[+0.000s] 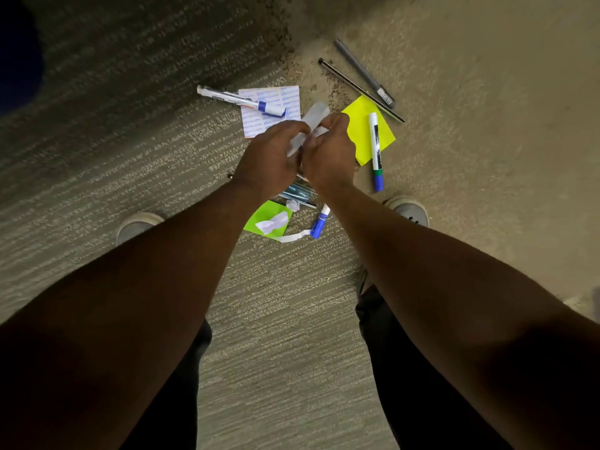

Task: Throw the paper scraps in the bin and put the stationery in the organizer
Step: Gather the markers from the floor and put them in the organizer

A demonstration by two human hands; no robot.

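Both hands, the left hand (pixel 269 157) and right hand (pixel 328 151), are pinching a pale paper scrap (pixel 310 125) at frame centre, risking it slipping onto the markers littering the carpet (pixel 130 141), with no bin showing.

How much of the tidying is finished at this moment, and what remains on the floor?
Nothing looks finished; no bin or organizer is in view. In hand: the left hand and right hand together hold a pale translucent piece. Left on the carpet: white paper scraps on a green note, a yellow note, three markers, a grey pen and a thin dark pencil.
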